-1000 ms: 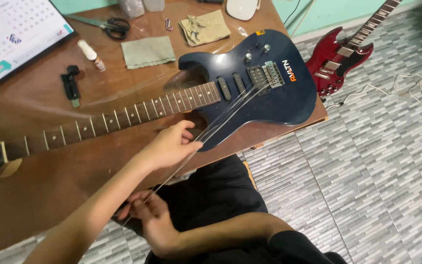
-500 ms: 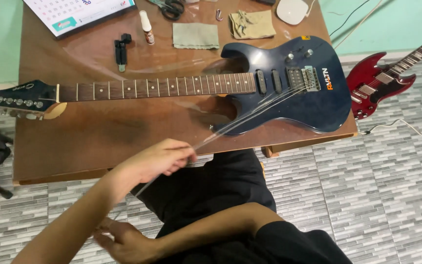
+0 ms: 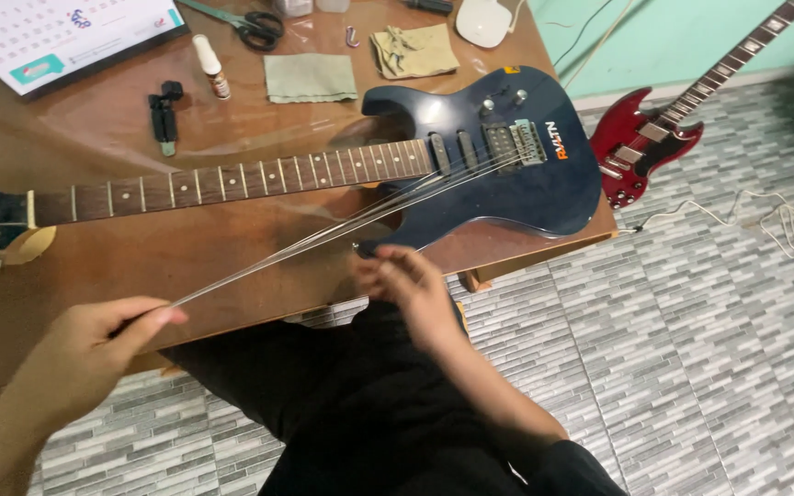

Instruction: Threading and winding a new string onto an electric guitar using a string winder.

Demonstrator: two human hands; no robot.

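Both hands [image 3: 94, 344] have parted — strings [image 3: 323, 234] now stretched taut.

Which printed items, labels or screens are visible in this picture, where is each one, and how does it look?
Calendar: far left corner of the table, a flat white sheet with a number grid and a teal patch.
Logo on blue guitar: on the body beside the bridge, white and orange letters.
Small bottle: lying near the scissors, white with a dark red band.
No screens in view.

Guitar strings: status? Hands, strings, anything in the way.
Left hand pinching loose strings taut off the blue guitar. Right hand at table edge, grip unclear. Nothing blocking.
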